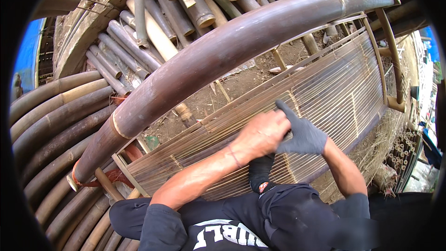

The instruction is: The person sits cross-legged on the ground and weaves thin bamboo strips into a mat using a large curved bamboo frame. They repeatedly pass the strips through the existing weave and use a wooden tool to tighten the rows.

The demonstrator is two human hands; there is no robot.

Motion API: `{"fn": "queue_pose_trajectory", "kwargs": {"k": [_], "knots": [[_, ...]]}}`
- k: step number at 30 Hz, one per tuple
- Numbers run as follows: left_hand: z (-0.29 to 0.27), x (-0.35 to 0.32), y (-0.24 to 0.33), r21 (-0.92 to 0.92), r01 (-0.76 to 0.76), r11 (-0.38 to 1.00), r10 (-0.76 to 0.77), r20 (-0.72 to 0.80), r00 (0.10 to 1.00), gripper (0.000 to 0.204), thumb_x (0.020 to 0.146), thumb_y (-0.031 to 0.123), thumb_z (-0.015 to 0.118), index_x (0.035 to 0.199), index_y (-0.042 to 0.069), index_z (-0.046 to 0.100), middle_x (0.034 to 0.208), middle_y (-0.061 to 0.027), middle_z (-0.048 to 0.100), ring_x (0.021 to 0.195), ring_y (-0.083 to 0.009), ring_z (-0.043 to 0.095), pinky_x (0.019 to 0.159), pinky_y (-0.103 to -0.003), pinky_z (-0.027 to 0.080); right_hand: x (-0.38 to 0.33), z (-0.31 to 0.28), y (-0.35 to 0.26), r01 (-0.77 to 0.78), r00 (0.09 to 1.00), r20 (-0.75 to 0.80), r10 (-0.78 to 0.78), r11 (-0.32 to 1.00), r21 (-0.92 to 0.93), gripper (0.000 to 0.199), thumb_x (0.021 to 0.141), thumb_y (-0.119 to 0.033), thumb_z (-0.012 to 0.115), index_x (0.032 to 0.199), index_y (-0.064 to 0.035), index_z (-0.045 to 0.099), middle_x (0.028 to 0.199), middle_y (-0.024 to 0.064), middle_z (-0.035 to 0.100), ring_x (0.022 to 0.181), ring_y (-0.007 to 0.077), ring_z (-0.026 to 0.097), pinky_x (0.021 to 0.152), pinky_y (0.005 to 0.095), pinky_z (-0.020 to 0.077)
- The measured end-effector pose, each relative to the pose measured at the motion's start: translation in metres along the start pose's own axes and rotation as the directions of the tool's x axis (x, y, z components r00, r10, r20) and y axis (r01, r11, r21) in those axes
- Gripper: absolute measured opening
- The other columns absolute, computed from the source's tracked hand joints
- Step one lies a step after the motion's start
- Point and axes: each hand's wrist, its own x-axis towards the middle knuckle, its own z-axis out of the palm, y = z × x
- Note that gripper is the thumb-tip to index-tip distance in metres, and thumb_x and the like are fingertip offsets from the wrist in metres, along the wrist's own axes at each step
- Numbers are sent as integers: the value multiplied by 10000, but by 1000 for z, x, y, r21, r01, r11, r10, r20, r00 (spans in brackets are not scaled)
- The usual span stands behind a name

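My left hand point(262, 132), bare with a thin cord on its wrist, meets my right hand point(304, 135), which wears a dark grey glove point(309, 139). The left fingers are curled closed against the gloved fingers. One gloved finger sticks up beyond the left knuckles, while others bend in toward the left hand. Whatever lies between the fingers is hidden. Both hands are above a slatted bamboo seat point(332, 88) with thin lengthwise strips. Just below them, a black-covered foot or lower leg point(261, 172) rests on the slats.
A thick brown bamboo pole point(232, 44) arches across beyond the seat, joined to its frame at both ends. Curved bamboo poles point(51, 130) lie stacked at left. Cut bamboo lengths point(186, 7) cover the dirt ground at the back. Thin bamboo pieces point(404, 155) are bundled at right.
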Motion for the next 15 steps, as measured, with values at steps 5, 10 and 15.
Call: {"fn": "queue_pose_trajectory", "kwargs": {"k": [5,10,15], "knots": [[-52,-60,-106,-171,760,627,-775,-235,587,223,928,193,581,1037,48,710,929,-164,723,848,-271,698,720,-378,543,61,-80,7,-174,893,-310,327,885,433,383,919,-312,699,1140,1,685,991,153,719,874,209,726,699,311,560],[-6,-69,-178,-190,822,537,-842,-61,536,317,918,175,550,1173,17,652,1099,-204,700,1023,-321,659,923,-380,485,159,-43,34,-133,814,-443,-375,623,-771,105,805,-108,627,728,-98,699,726,113,681,676,257,682,614,368,531],[27,-56,-194,-436,681,588,-754,10,657,394,880,162,582,1255,41,603,1167,-172,677,1068,-283,620,954,-359,452,242,75,14,258,966,162,-201,758,-599,252,866,-192,558,961,-49,743,1020,220,707,907,368,695,805,458,536]]}}
